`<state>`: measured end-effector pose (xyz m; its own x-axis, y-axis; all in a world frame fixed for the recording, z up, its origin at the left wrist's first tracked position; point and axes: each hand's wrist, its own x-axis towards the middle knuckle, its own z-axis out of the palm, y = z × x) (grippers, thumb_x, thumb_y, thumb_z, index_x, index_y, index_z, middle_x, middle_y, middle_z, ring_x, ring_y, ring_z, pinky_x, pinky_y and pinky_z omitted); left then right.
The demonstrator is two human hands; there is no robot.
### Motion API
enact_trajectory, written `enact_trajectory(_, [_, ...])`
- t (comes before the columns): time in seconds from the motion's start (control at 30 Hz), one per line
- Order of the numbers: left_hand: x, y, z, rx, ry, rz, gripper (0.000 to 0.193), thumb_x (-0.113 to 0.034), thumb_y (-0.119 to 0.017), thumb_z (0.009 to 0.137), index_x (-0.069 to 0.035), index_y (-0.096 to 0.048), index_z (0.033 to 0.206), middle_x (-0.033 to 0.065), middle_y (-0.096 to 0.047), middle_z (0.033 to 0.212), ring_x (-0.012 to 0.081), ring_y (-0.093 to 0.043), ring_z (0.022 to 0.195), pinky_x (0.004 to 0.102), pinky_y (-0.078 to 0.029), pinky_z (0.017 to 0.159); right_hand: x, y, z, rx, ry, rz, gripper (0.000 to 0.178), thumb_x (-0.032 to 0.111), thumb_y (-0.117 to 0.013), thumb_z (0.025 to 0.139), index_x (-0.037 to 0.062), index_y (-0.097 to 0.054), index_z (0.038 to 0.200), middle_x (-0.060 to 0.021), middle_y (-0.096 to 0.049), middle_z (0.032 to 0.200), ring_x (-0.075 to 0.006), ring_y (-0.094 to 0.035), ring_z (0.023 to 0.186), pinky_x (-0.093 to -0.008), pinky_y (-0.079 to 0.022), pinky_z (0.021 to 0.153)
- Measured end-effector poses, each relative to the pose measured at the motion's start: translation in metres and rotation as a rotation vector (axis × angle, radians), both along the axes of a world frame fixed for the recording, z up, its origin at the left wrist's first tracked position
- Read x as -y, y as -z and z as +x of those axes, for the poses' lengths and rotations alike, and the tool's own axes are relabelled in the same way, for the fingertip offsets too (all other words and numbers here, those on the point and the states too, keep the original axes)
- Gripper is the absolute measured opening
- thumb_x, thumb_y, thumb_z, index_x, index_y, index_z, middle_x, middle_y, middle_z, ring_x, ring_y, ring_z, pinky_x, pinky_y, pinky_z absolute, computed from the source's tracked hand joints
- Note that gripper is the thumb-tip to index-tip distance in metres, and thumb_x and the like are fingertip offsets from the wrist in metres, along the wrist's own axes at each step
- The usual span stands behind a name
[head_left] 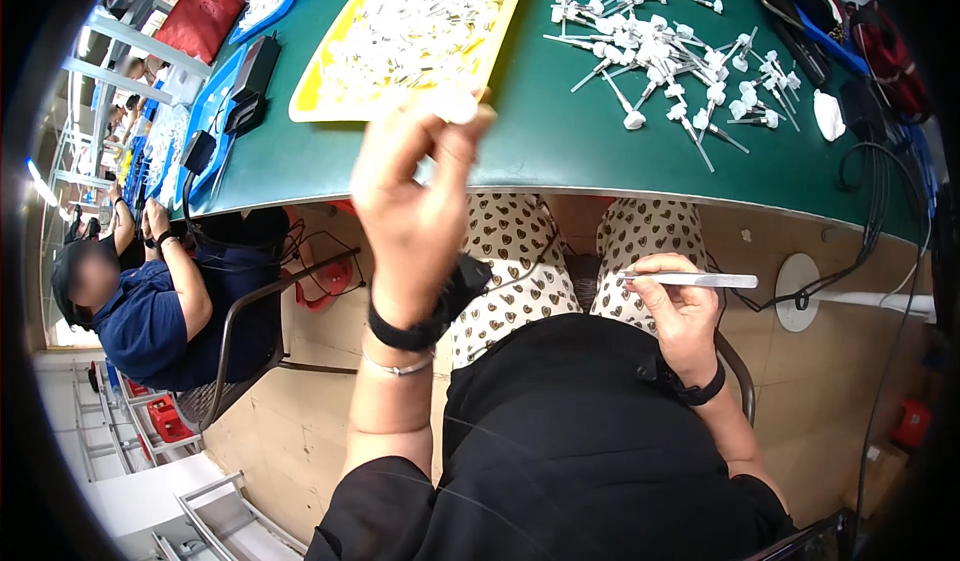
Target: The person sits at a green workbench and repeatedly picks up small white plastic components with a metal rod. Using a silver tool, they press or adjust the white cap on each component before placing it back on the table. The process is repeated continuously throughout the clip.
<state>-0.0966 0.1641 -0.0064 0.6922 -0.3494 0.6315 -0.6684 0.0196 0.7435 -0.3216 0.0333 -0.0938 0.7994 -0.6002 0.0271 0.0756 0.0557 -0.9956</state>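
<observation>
My left hand (415, 191) is raised in front of the yellow tray (308, 109), near the table's front edge. Its thumb and fingers pinch a white plastic nozzle head (457, 107), which glares brightly; the rest of the piece is hidden. Many small white and dark parts (420, 31) fill the tray. Low over my right thigh, my right hand (685, 321) grips metal tweezers (705, 280), which lie roughly level. To the right of the tray, white nozzle heads with thin clear tubes (650, 46) lie in a loose pile on the table.
The green table (520, 151) spans the front. Blue trays (215, 101) and a black box (255, 71) stand left. Cables (880, 211) hang at the right edge beside a white crumpled piece (828, 116). A seated co-worker (150, 291) works at the left.
</observation>
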Motion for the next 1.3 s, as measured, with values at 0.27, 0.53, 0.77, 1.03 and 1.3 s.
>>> enact_trajectory(0.27, [0.041,-0.020,0.050,0.376,-0.064,0.456,0.039,-0.009,-0.074,0.086,-0.003,-0.065,0.123,0.0170,-0.064,0.122,0.0367,-0.062,0.113,0.0416,-0.049,0.099,0.002,-0.003,0.001,0.023,0.004,-0.008,0.009,0.005,-0.070,0.094,-0.0010,-0.069,0.101,-0.0009,-0.065,0.084,-0.0059,-0.056,0.068,-0.0216,-0.045,0.060])
enact_trajectory(0.53, [0.100,0.013,0.002,0.527,0.145,0.730,0.020,0.000,-0.062,0.088,-0.008,-0.073,0.103,0.0127,-0.065,0.109,0.0313,-0.062,0.106,0.0394,-0.052,0.090,0.001,-0.008,0.002,0.043,0.019,-0.050,0.011,0.008,-0.072,0.094,-0.0005,-0.070,0.101,-0.0011,-0.065,0.080,-0.0063,-0.058,0.066,-0.0220,-0.046,0.059])
enact_trajectory(0.77, [0.095,0.020,0.012,0.461,0.244,0.499,0.012,-0.002,-0.064,0.093,-0.001,-0.059,0.104,0.0158,-0.066,0.095,0.0323,-0.064,0.081,0.0363,-0.052,0.074,-0.001,-0.003,0.002,0.053,0.009,-0.067,0.010,0.007,-0.071,0.095,-0.0006,-0.070,0.102,-0.0012,-0.065,0.081,-0.0062,-0.058,0.066,-0.0218,-0.047,0.059])
enact_trajectory(1.03, [0.022,0.013,-0.051,-0.563,0.434,0.265,0.014,-0.007,-0.067,0.098,-0.001,-0.070,0.109,0.0013,-0.069,0.092,0.0047,-0.058,0.072,0.0209,-0.049,0.065,0.002,-0.006,-0.002,0.061,0.040,0.033,0.011,0.006,-0.068,0.097,-0.0012,-0.068,0.105,-0.0042,-0.069,0.092,-0.0088,-0.065,0.081,-0.0221,-0.051,0.069])
enact_trajectory(1.3, [-0.015,0.094,-0.091,-0.791,0.565,0.335,0.020,-0.009,-0.068,0.097,-0.001,-0.074,0.114,0.0041,-0.065,0.089,0.0096,-0.059,0.076,0.0243,-0.050,0.068,-0.001,0.000,-0.001,0.109,-0.019,0.055,0.015,0.003,-0.065,0.098,-0.0025,-0.065,0.111,-0.0099,-0.069,0.107,-0.0139,-0.067,0.095,-0.0268,-0.054,0.085])
